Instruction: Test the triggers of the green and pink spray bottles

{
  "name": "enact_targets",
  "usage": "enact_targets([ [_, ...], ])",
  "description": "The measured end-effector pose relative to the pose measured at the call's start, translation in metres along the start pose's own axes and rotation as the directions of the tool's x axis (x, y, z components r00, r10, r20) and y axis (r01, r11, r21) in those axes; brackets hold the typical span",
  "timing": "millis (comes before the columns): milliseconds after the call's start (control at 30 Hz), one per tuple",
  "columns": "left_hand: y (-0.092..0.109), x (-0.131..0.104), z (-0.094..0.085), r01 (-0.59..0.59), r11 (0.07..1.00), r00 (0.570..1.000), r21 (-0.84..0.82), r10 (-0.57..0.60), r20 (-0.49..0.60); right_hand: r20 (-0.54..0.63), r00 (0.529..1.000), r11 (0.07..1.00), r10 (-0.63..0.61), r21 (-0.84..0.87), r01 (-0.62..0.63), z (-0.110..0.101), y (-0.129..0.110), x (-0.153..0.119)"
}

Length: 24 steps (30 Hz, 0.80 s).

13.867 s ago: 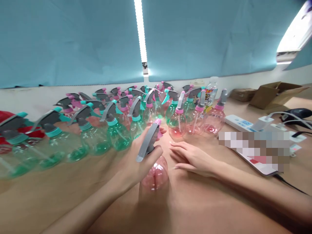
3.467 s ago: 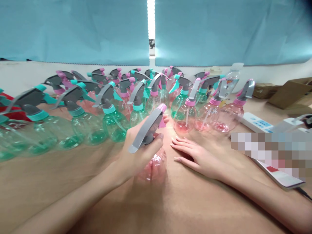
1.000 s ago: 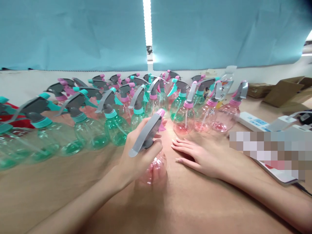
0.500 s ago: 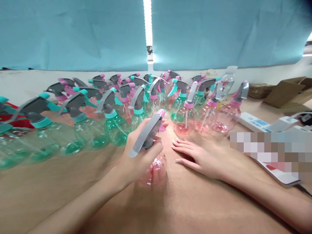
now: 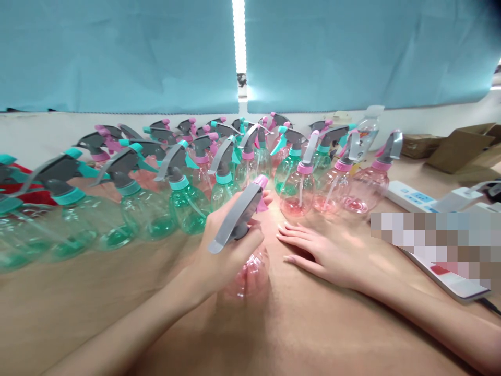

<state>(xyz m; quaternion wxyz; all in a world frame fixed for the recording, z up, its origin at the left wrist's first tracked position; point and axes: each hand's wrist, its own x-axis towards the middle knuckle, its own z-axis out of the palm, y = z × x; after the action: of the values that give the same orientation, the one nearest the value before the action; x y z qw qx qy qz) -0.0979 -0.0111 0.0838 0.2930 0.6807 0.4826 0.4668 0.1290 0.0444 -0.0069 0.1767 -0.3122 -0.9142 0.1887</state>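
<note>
My left hand point(image 5: 225, 245) is wrapped around the neck of a pink spray bottle point(image 5: 254, 274) with a grey trigger head and pink nozzle. The bottle stands upright on the brown tabletop, its collar hidden by my fingers. My right hand point(image 5: 313, 250) lies flat on the table to the right of that bottle, fingers stretched out and touching nothing but the surface. Just beyond it stands another pink spray bottle point(image 5: 296, 198). Left of my left hand is a green spray bottle point(image 5: 190, 209) with a turquoise collar.
Several more green and pink spray bottles fill the back and left of the table point(image 5: 313, 334). At right lie a white power strip point(image 5: 410, 196), a phone-like device point(image 5: 465, 287) partly pixelated, and an opened cardboard box point(image 5: 454, 151). A clear bottle point(image 5: 368, 128) stands behind.
The whole view has shifted very slightly. Both hands and the held spray bottle stay in the same places on the table.
</note>
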Motion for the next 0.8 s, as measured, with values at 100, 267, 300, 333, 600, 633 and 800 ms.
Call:
enact_targets([
  [100,-0.0004,0.0003,0.0004,0.017,1.0,1.0,0.013,-0.017,-0.013,0.011,1.0,1.0,0.002,-0.008,-0.002,-0.0015,-0.001,0.0002],
  [267,0.0001,-0.0014,-0.0002,0.011,0.999,0.999,0.042,-0.009,-0.043,0.031,1.0,1.0,0.005,-0.019,-0.005,-0.0035,-0.0022,0.0005],
  [300,0.0001,-0.0016,-0.0004,0.008,0.999,0.999,0.041,-0.006,-0.044,0.029,1.0,1.0,0.005,-0.016,-0.005,-0.0035,-0.0022,0.0004],
  [333,-0.0001,-0.0017,-0.0006,0.005,0.999,0.999,0.035,-0.003,-0.041,0.027,1.0,1.0,0.004,-0.013,-0.004,-0.0034,-0.0021,0.0004],
  [600,-0.0015,-0.0004,-0.0005,0.001,0.999,1.0,-0.032,-0.001,-0.006,0.031,1.0,1.0,0.001,-0.009,-0.001,-0.0028,-0.0014,-0.0001],
  [633,-0.0016,-0.0004,-0.0004,0.002,0.999,1.0,-0.032,-0.002,-0.004,0.035,0.999,1.0,0.002,-0.01,-0.002,-0.003,-0.0013,0.0],
  [800,-0.0018,-0.0001,0.0,-0.005,0.999,1.0,-0.033,0.005,-0.009,0.033,0.999,1.0,-0.001,-0.017,0.002,-0.0038,-0.0021,0.0003],
])
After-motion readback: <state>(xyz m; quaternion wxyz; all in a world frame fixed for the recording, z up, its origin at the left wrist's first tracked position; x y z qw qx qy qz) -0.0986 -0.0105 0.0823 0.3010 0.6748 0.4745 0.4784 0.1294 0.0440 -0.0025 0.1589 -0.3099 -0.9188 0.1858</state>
